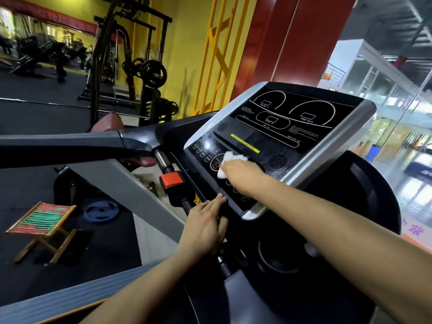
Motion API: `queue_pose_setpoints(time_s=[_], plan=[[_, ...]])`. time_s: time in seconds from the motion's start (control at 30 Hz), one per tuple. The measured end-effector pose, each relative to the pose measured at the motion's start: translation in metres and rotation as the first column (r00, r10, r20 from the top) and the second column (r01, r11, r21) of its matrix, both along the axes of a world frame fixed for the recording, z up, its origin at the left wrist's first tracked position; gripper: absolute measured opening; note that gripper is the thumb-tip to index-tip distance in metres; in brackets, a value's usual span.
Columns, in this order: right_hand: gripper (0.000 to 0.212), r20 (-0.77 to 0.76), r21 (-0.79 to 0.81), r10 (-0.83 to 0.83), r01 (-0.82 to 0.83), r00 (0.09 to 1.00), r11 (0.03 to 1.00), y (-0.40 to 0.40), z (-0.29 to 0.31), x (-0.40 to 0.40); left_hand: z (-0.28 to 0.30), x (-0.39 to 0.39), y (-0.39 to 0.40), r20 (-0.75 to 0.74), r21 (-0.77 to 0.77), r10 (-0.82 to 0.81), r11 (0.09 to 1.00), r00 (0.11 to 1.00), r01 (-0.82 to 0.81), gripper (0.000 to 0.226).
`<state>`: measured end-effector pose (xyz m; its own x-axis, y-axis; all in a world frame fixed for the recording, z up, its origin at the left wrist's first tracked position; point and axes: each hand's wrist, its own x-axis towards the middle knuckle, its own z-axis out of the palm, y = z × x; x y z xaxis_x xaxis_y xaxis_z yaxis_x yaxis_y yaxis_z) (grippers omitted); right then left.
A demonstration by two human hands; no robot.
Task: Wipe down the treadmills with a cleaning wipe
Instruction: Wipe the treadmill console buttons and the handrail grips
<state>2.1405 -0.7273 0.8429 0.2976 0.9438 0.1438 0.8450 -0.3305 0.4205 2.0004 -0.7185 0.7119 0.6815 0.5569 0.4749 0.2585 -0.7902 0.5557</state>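
Observation:
The treadmill console (280, 127) tilts up in front of me, black with white dial outlines and a silver frame. My right hand (240, 171) grips a crumpled white wipe (228, 161) and presses it on the button panel, just below the yellow warning strip (245, 144). Wet streaks show on the panel to the right of the wipe. My left hand (205, 228) lies flat with straight fingers on the console's lower left edge, fingertips touching the frame. The left handrail (77, 146) runs off to the left.
A red safety clip (171, 179) sits on the bar below the console. A folding stool (39, 224) and a blue weight plate (101, 210) lie on the floor at left. Weight racks (131, 66) stand behind. A glass wall is at right.

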Motion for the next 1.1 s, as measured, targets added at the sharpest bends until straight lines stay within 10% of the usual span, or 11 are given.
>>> queue_pose_setpoints(time_s=[0.4, 0.53, 0.7, 0.87, 1.0, 1.1], plan=[[0.030, 0.002, 0.089, 0.038, -0.038, 0.999, 0.995, 0.024, -0.013, 0.021, -0.001, -0.001, -0.001, 0.013, -0.036, 0.002, 0.999, 1.000, -0.001, 0.080], [0.037, -0.169, -0.100, 0.192, -0.210, 0.967, 0.972, 0.012, -0.021, 0.010, -0.002, 0.000, -0.001, 0.028, -0.043, 0.005, 0.999, 1.000, -0.004, 0.078], [0.030, 0.013, 0.124, 0.054, -0.056, 0.998, 0.991, 0.015, -0.009, 0.022, -0.005, 0.001, 0.000, 0.059, -0.043, 0.012, 0.999, 0.998, -0.009, 0.074], [0.035, -0.047, -0.165, 0.357, -0.360, 0.933, 0.918, 0.000, -0.033, -0.003, -0.003, 0.001, -0.003, 0.136, -0.072, 0.041, 0.997, 0.990, -0.031, 0.053], [0.031, -0.011, 0.181, 0.071, -0.068, 0.997, 0.981, 0.003, -0.022, 0.026, -0.001, -0.001, -0.005, 0.125, -0.069, 0.048, 0.997, 0.991, -0.039, 0.063], [0.039, -0.073, 0.061, 0.163, -0.159, 0.984, 0.985, -0.001, -0.031, 0.012, 0.001, -0.002, -0.006, 0.130, -0.064, 0.038, 0.998, 0.991, -0.030, 0.064]])
